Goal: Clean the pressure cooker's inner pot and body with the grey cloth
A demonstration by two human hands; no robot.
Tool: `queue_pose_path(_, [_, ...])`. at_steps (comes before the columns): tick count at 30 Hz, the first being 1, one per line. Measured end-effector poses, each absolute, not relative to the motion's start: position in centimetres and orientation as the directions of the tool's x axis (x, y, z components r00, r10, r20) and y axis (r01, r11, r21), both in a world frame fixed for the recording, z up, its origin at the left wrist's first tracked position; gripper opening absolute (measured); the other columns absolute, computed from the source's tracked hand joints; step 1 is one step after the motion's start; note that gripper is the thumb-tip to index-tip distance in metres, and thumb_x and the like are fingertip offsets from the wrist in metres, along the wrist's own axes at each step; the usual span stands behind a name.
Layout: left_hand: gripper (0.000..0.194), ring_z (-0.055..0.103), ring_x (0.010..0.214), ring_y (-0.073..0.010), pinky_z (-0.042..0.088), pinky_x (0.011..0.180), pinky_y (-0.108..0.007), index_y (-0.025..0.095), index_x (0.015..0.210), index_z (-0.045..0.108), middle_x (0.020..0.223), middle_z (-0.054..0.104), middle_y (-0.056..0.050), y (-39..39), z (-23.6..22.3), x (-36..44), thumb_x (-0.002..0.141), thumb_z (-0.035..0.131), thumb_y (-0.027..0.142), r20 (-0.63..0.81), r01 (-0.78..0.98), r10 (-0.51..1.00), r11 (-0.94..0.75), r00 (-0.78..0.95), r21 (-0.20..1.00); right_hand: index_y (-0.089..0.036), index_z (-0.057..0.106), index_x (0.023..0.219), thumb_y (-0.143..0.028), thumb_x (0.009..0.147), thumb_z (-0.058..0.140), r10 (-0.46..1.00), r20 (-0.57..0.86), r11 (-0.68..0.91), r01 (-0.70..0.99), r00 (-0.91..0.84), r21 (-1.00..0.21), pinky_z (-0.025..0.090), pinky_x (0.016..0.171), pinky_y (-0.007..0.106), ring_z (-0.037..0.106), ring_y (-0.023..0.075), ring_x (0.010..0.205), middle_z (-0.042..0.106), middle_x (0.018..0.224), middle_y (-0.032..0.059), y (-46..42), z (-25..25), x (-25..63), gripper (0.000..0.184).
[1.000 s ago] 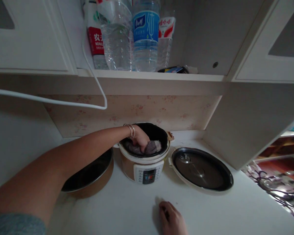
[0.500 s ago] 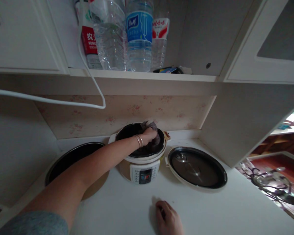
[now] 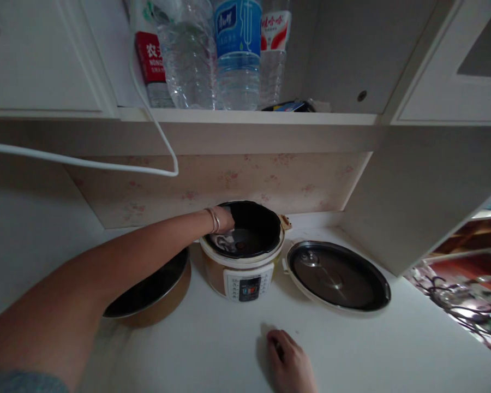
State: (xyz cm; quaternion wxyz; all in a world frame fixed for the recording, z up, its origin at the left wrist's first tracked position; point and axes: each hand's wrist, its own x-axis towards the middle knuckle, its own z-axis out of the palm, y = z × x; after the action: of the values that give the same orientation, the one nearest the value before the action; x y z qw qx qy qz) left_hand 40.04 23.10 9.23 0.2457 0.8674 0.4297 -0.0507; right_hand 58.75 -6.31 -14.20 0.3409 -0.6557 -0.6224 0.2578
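My left hand (image 3: 224, 219), with bracelets at the wrist, reaches into the white and gold rice cooker (image 3: 249, 286) at its left inner wall. A greyish cloth (image 3: 223, 241) is bunched under it; my fingers are closed on the cloth and partly hidden by the rim. The cooker's dark inside shows a round piece at the bottom. Near the front of the counter my right hand (image 3: 291, 363) rests with curled fingers; a dark hollow shows between thumb and fingers, and I see no object in it.
Left of the cooker stands the brown inner pot (image 3: 155, 308), black inside, partly behind my forearm. A dark-rimmed lid (image 3: 339, 275) lies to the right on the white counter (image 3: 213, 349). Plastic bottles (image 3: 239, 65) stand on the shelf above; a white cable (image 3: 106, 166) hangs across the left.
My left hand has moved with the cloth from the right side of the cooker's inside to its left side, lower against the wall. The view has shifted slightly; my right hand stays resting.
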Motion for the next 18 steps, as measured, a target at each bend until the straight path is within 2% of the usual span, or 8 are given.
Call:
queue_pose_path(2, [0.036,0.057,0.114,-0.0311,0.039,0.103,-0.040,0.021,0.040,0.045,0.059,0.062,-0.009,23.4,8.1,41.2,0.060,0.066,-0.001,-0.193,0.725,0.723,-0.559,0.664,0.402,-0.023,0.071,0.091,-0.039,0.090,0.046,0.990,0.089,-0.004,0.642,0.113,-0.767,0.050,0.070,0.025,0.068,0.0184,0.077,0.073,0.090,0.0065,-6.3,-14.4,58.7,0.030])
queue_pose_path(5, [0.042,0.049,0.126,-0.0267,0.033,0.111,-0.037,0.024,0.038,0.037,0.072,0.067,-0.009,23.8,7.5,43.3,0.060,0.061,-0.002,-0.109,0.625,0.655,-0.637,0.747,0.451,-0.023,0.071,0.090,-0.038,0.090,0.045,0.987,0.102,-0.001,0.641,0.124,-0.767,0.049,0.068,0.024,0.067,0.0176,0.074,0.072,0.088,0.0057,-6.3,-14.9,58.6,0.030])
queue_pose_path(9, [0.038,0.054,0.120,-0.0224,0.039,0.106,-0.028,0.027,0.040,0.047,0.084,0.071,-0.009,24.7,8.5,45.5,0.059,0.066,-0.001,-0.106,0.519,0.549,-0.686,0.829,0.510,-0.024,0.070,0.086,-0.039,0.090,0.045,0.973,0.156,0.015,0.627,0.170,-0.779,0.046,0.065,0.024,0.066,0.0170,0.070,0.071,0.083,0.0042,-6.2,-15.5,58.3,0.030])
queue_pose_path(12, [0.035,0.056,0.117,-0.0226,0.040,0.104,-0.028,0.027,0.044,0.052,0.083,0.071,-0.009,25.1,9.0,45.5,0.060,0.069,0.001,-0.109,0.526,0.557,-0.677,0.823,0.514,-0.024,0.070,0.085,-0.039,0.090,0.044,0.966,0.172,0.020,0.614,0.190,-0.789,0.046,0.065,0.025,0.066,0.0171,0.069,0.071,0.082,0.0036,-6.2,-15.8,58.2,0.030])
queue_pose_path(14, [0.034,0.055,0.117,-0.0221,0.038,0.107,-0.030,0.025,0.046,0.050,0.083,0.070,-0.009,25.2,8.7,44.8,0.065,0.069,0.003,-0.095,0.565,0.608,-0.654,0.788,0.503,-0.024,0.070,0.086,-0.039,0.090,0.044,0.969,0.165,0.017,0.615,0.185,-0.788,0.046,0.066,0.025,0.066,0.0173,0.070,0.071,0.083,0.0037,-6.2,-15.7,58.2,0.030])
queue_pose_path(18, [0.023,0.059,0.110,-0.0226,0.037,0.107,-0.044,0.018,0.061,0.059,0.085,0.070,-0.007,25.0,7.6,42.8,0.082,0.068,0.018,-0.077,0.675,0.742,-0.555,0.666,0.486,-0.024,0.070,0.090,-0.037,0.091,0.044,0.985,0.111,-0.001,0.642,0.134,-0.767,0.046,0.069,0.025,0.067,0.0174,0.075,0.072,0.088,0.0042,-6.4,-15.1,58.4,0.029])
